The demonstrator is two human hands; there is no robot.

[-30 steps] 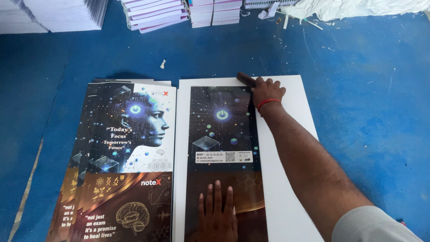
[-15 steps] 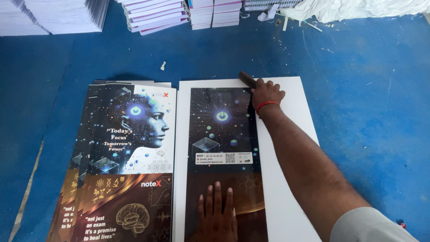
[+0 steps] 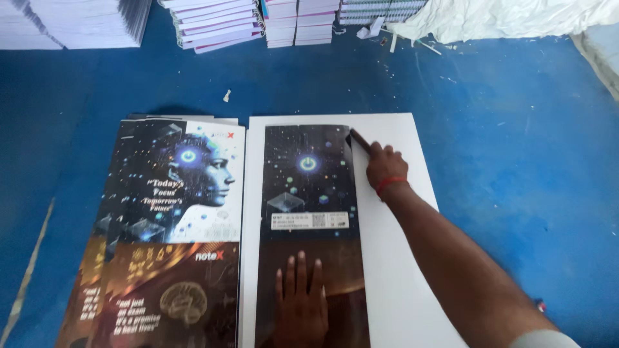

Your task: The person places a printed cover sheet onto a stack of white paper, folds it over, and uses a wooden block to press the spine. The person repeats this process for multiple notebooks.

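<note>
My left hand [image 3: 300, 301] lies flat and open, fingers spread, pressing down the near end of the dark printed cover strip [image 3: 308, 187]. That strip lies on a white board [image 3: 400, 270] on the blue floor [image 3: 516, 161]. My right hand [image 3: 384, 169] is closed around a dark flat tool [image 3: 358, 140], whose tip touches the strip's far right corner. Just left of the strip lies a stack of printed cover sheets [image 3: 171, 225]. Beyond the strip's far end, stacks of notebooks [image 3: 258, 22] stand on the floor.
</note>
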